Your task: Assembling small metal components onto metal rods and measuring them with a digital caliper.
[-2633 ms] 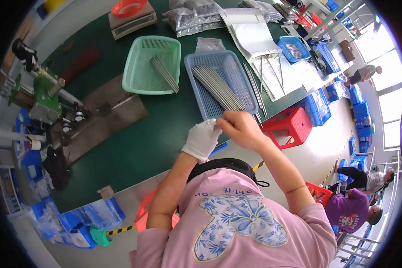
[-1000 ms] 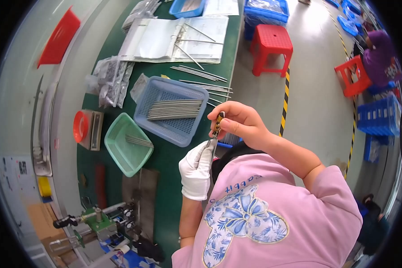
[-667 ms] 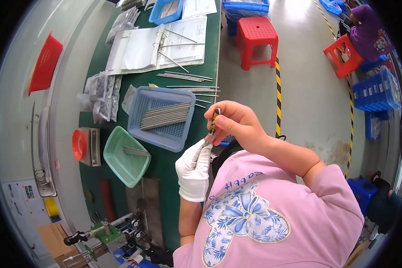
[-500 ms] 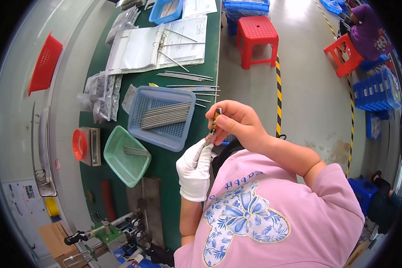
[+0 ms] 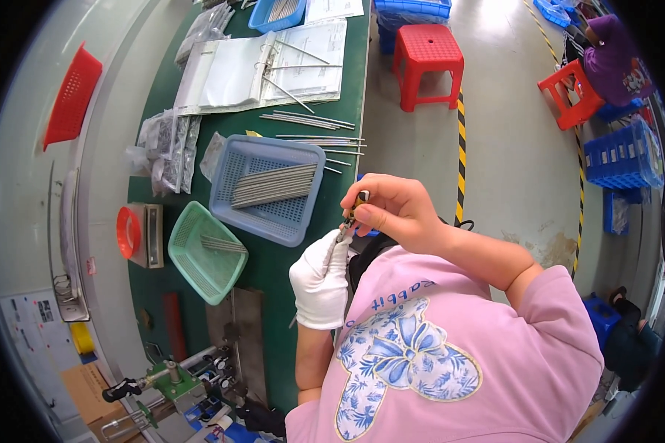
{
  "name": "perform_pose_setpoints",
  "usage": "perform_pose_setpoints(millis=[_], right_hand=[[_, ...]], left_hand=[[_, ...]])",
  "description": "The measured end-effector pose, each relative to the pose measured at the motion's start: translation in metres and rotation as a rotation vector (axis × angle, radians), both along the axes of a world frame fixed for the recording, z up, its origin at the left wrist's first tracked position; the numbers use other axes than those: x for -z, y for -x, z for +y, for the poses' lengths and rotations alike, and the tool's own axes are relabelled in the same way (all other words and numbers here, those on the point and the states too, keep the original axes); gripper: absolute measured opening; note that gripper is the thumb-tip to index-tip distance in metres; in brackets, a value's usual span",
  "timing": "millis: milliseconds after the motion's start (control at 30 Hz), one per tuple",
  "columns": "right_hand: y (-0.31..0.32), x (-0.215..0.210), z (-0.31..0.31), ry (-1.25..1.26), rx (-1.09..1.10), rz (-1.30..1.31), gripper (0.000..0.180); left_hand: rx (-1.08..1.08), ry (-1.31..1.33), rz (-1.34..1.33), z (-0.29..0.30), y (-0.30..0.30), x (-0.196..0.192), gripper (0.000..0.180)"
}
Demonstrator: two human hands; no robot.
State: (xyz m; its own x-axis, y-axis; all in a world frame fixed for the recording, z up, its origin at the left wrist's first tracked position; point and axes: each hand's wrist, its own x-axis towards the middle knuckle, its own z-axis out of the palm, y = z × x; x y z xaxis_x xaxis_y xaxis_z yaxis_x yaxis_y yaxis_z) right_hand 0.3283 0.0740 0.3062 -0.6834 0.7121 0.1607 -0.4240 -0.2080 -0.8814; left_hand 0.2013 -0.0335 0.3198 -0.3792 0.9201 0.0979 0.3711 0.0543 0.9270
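L hand (image 5: 319, 280), in a white glove, has its fingers closed around a slim metal piece (image 5: 339, 238), tip poking up past thumb & forefinger. R hand (image 5: 395, 213), bare, pinches a small black-and-amber item (image 5: 360, 199) btwn thumb & fingertips; exact kind unclear, mostly covered. Item sits right above the glove, nr the bench edge, in front of the person's chest; its lower end meets the metal piece, can't tell if it's 1 pc or 2.

Beyond the hands, on the green workbench (image 5: 277, 277): blue-grey basket (image 5: 231, 162) w/ a bundle of steel rods (image 5: 273, 186) lying side by side. Next to it, mint-green basket (image 5: 188, 251) w/ a few thin rods (image 5: 224, 244). Loose rods (image 5: 310, 119) lie btwn blue-grey basket & open ring binder (image 5: 233, 77), some reaching the bench edge; 3 more rest across the binder's RH pages.

Further L: weighing scale (image 5: 155, 236) w/ red bowl (image 5: 129, 231), plus clear plastic bags (image 5: 171, 151) w/ dark contents. Lower L: green-bodied fixture (image 5: 176, 380) nr a flat metal plate (image 5: 240, 340). Off bench, on R: red stool (image 5: 428, 55) on floor, beside black/yellow tape (image 5: 461, 159); co-worker in purple top (image 5: 615, 63), upper R.
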Motion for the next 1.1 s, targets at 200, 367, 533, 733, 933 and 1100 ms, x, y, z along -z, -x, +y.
perform_pose_setpoints(millis=[200,367,533,733,933,1100], right_hand=[[0.004,0.003,-0.006,-0.102,0.079,0.040,0.015],[0.004,0.002,-0.007,-0.044,0.019,0.028,0.013],[0.001,0.007,-0.012,-0.165,0.099,-0.021,0.013],[-0.008,0.001,-0.013,-0.259,0.220,-0.055,0.014],[-0.008,-0.017,-0.002,0.067,0.140,-0.037,0.016],[0.005,-0.013,-0.018,0.190,0.044,0.076,0.018]], left_hand=[[-0.006,-0.042,0.048,-0.002,-0.001,0.004,0.018],[-0.014,0.025,-0.074,-0.005,-0.001,0.002,0.018],[-0.017,0.004,-0.046,-0.004,-0.001,0.008,0.015],[0.018,-0.009,-0.067,-0.003,-0.006,0.003,0.017],[0.042,0.070,-0.081,-0.010,0.004,-0.011,0.015],[0.000,0.013,-0.125,-0.010,0.000,-0.014,0.016]])
